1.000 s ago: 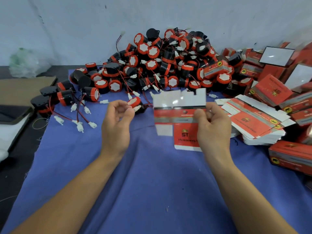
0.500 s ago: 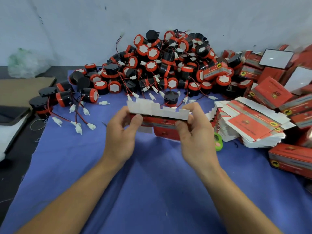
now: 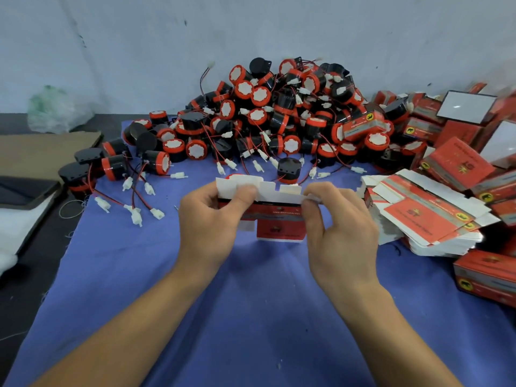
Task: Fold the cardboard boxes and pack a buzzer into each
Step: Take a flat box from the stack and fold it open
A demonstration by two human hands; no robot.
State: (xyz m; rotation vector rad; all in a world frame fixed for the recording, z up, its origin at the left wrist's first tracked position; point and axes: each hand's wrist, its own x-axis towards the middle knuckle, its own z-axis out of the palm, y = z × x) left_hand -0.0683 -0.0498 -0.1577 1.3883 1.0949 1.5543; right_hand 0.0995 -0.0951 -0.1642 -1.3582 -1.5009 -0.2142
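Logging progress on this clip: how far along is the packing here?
Done: several closed boxes lie at the right; their contents are hidden. In hand: the left hand and right hand pinch one blank by its white flaps, not yet formed, with no buzzer in it. Left: a stack of flat blanks and a big pile of buzzers, so most of the job likely remains.

Even soft light, wide-angle bowing, blurred edges
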